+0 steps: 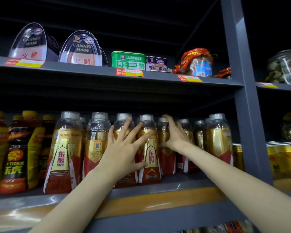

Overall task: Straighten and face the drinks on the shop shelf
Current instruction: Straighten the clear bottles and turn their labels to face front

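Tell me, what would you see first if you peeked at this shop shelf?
First, two bare arms reaching in: the left hand spread over the gold-and-red bottles on the lower shelf, the right hand curled round a bottle farther back. Next, the big oval ham tins on the shelf above at the left. At far left stand black-and-yellow tiger bottles.

Dark grey metal shelving (175,81) with a thick upright post (242,81), dim black recesses behind.
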